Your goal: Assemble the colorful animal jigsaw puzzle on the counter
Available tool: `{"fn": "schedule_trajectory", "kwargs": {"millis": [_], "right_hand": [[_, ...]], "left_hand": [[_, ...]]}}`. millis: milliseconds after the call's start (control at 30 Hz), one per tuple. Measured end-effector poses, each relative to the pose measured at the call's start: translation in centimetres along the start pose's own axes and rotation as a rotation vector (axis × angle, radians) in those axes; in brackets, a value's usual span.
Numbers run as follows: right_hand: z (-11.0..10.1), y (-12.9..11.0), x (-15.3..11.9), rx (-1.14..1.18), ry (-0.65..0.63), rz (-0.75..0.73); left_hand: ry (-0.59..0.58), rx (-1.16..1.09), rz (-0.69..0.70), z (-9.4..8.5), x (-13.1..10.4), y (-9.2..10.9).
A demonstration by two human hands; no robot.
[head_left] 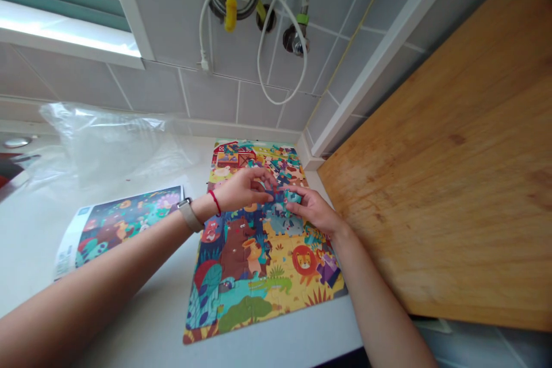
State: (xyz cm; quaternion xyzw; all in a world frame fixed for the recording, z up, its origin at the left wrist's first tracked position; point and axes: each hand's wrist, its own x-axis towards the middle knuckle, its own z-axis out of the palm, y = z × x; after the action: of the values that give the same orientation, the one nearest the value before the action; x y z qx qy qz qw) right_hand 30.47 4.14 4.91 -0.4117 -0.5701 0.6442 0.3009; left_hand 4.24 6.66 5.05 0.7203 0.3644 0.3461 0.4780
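Note:
A colourful animal jigsaw puzzle (237,247) lies on the white counter, with a bear, a lion and a crocodile on its lower part. Over its middle, my right hand (317,211) pinches a teal puzzle piece (293,196) between thumb and fingers. Coming in from the left, my left hand (248,188) has its fingers slightly bent and apart, close to my right fingertips. I make out nothing in its grip. Some loose pieces lie on the upper part of the puzzle, and a purple piece (328,270) rests beside the lion. My hands cover part of the picture.
Left of the puzzle lies a printed picture sheet (116,224), and behind it a crumpled clear plastic bag (112,144). A wooden panel (448,172) stands close on the right. White cable (261,63) and hoses hang at the tiled wall, near a window (64,6).

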Motion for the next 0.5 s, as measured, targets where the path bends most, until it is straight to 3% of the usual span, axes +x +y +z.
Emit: {"fn": "schedule_trajectory", "kwargs": {"millis": [100,267,400,500], "right_hand": [[-0.5,0.1,-0.3,-0.005,-0.120,0.063],[-1.1,0.8,0.1,-0.092,-0.103,0.067],[-1.0,0.5,0.0,-0.208,-0.078,-0.028],[-1.0,-0.1,-0.2,-0.137,-0.027,-0.035]], "left_hand": [[-0.036,-0.025,-0.014,2.1,-0.4,-0.2],[0.001,0.058,-0.003,3.6,-0.8,-0.4],[-0.005,0.196,0.054,4.0,-1.0,0.4],[-0.001,0.345,0.080,3.1,-1.0,0.6]]}}
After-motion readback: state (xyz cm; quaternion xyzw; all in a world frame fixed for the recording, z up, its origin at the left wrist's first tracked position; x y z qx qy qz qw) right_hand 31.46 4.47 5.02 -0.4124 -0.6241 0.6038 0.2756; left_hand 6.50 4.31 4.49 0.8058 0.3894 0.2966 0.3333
